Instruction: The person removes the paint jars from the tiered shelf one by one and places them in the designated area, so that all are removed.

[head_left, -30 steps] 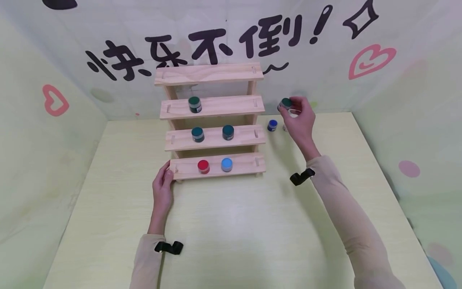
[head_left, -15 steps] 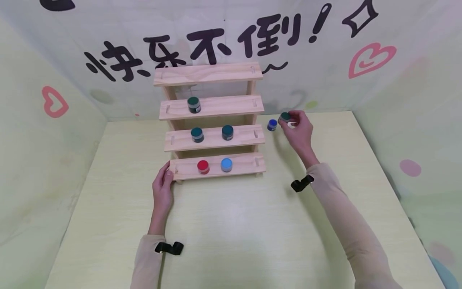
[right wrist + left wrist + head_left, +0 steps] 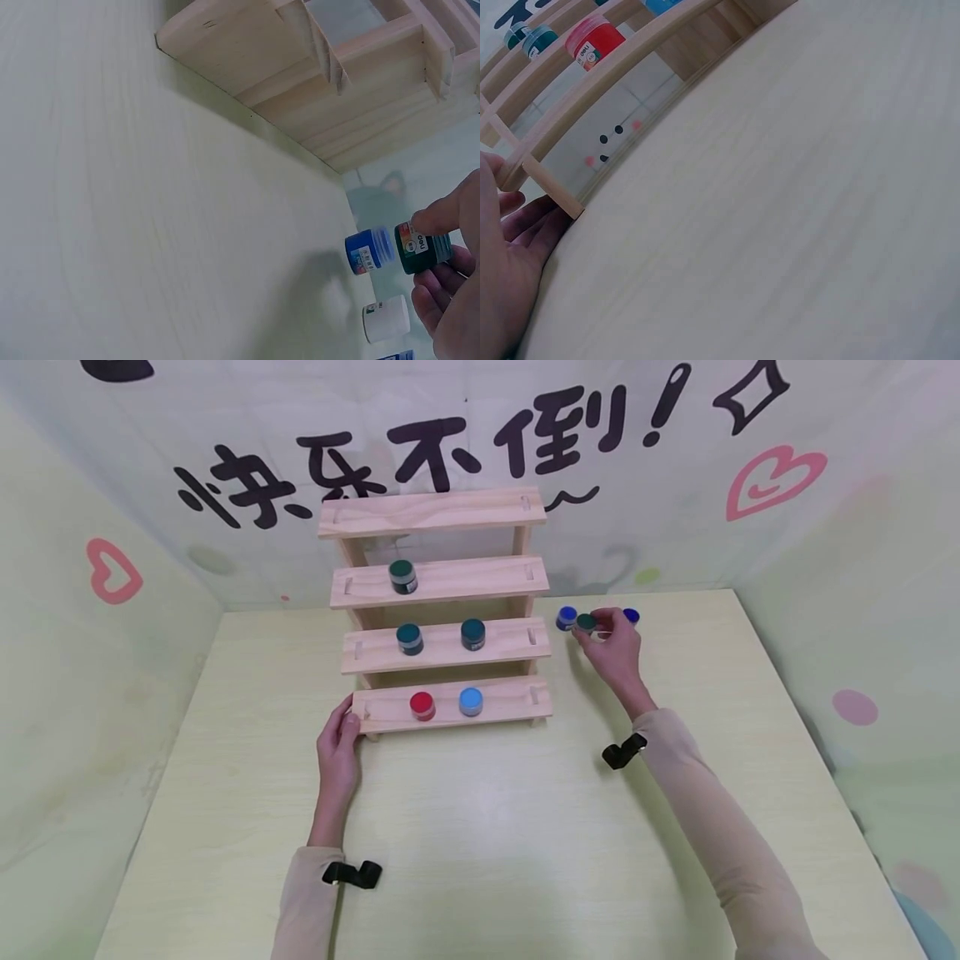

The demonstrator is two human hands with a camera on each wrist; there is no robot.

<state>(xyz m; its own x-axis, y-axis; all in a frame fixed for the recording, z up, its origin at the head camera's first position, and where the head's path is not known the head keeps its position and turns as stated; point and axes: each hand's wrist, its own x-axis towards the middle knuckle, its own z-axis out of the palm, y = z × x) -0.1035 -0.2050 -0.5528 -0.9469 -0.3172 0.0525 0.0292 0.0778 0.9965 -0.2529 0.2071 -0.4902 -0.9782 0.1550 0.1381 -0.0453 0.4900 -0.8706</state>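
Observation:
My right hand pinches a dark green paint jar between thumb and fingers. In the right wrist view the held green jar is right beside a blue paint jar on the table. A white paint jar stands near my fingers. Another blue-lidded jar shows behind my right hand in the head view. My left hand grips the left end of the stepped wooden rack at its lowest tier. In the left wrist view, fingers reach behind the rack's short leg.
Red and light blue jars stand on the lowest tier. Two teal-lidded jars sit one tier up, and a green jar stands on the third. A printed cloth wall borders the table at the back.
My right hand has come down and toward me with the green jar, now next to the blue jar. A blue-lidded jar has come into sight behind it. My left hand stays on the rack.

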